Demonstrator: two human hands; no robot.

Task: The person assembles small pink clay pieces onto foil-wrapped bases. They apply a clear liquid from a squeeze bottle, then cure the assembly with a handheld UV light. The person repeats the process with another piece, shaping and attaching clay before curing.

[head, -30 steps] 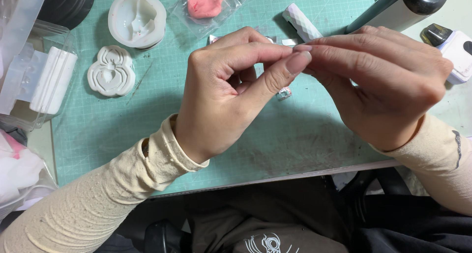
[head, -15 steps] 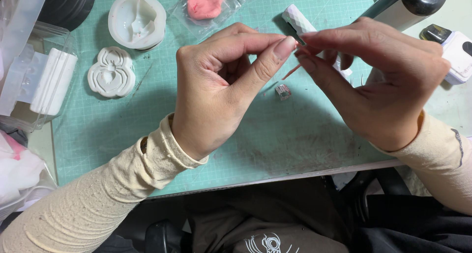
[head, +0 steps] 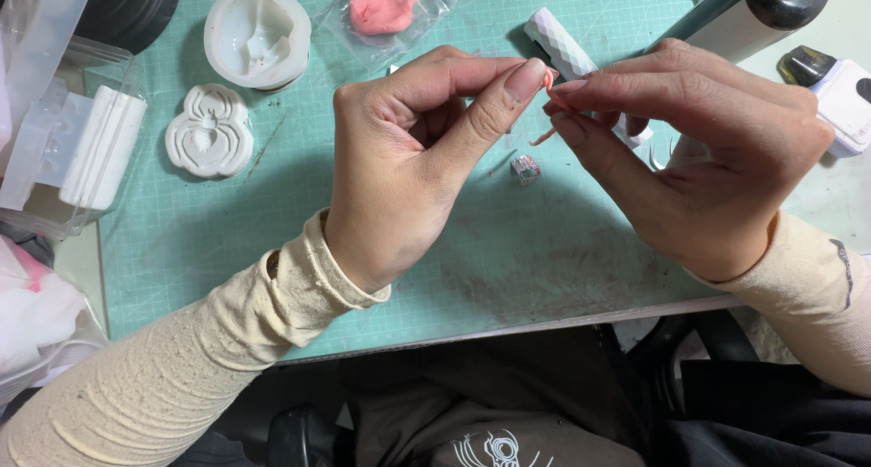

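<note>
both hands are pinching a thin soft pink clay strand (head: 547,113) btwn fingertips, left hand (head: 417,159) & right hand (head: 699,150) meeting above the gridded green cutting mat (head: 363,249); a white spider-shaped mould (head: 209,142) is lying flat nearby.

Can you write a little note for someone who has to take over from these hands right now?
Left hand: thumb and forefinger pinch one end of a thin pink strand, above the green cutting mat.
Right hand: its fingers pinch the same strand from the other side, fingertips almost touching the left's.
On the mat: a small square piece under the hands, a white spider-shaped mould, a round white mould, pink clay in a clear bag, a white faceted stick.
Done: a thin strand has been drawn out of pink clay.
Left: the strand is not yet laid in any mould.
</note>
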